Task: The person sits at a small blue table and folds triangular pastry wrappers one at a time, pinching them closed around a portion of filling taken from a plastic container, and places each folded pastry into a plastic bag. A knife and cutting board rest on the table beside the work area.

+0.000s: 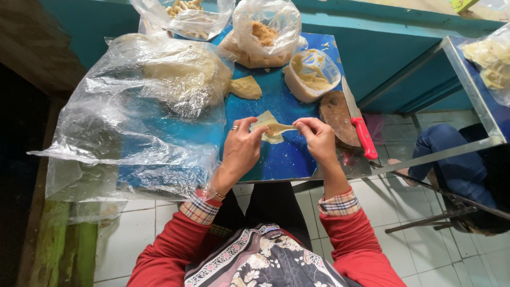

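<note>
**one wrapper in hand, being filled; bulk of material untouched**

- a thin pale dough wrapper [267,126] is held just above the blue worktop [281,159], between both hands, near the front edge.
- left hand [240,150]: fingers closed in a pinch on the wrapper's left edge; a ring is worn on it.
- right hand [317,139]: fingers pinched shut on the handle of a small spoon [280,128], whose bowl rests on the wrapper. whether filling is already deposited cannot be told; the bowl hides that spot.
- judged state: filling step in progress on this piece; folding or sealing not yet done, the wrapper is seen lying open.
- one folded, pale piece [246,87] lies on the worktop further back, well apart from the hands; judged as finished output, count so far is one visible.
- remaining stock looks large: a plastic tub [312,74] of beige paste is well filled, a bag of brown crumbs [263,37] stands behind it, and a big clear plastic sheet [143,106] covers a pale dough mass at left.
- a red-handled knife [358,122] lies across a round wooden board [336,114] at right, not in use.
- judgement: early in the batch.
</note>
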